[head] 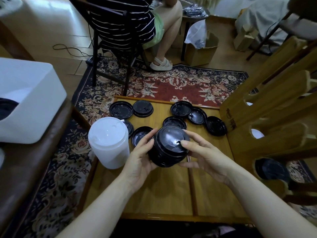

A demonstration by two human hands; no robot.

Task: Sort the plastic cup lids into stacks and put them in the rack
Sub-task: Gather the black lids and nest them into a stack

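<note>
— Where's the stack of black lids (169, 146)?
— Up off the table (171, 200), left hand (139, 162) and right hand (204, 155) both curled round it, a firm grip each side.
— And the rest?
— Loose black lids (180, 109) lie behind; the white stack (109, 143) stands left, the wooden rack (267, 117) right.

Tilted black lid stack (169, 146) above wooden table (171, 194).

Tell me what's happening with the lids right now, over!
Both hands, left and right, holding black lid stack over table. Loose lids still scattered behind. Rack at right, path clear.
</note>
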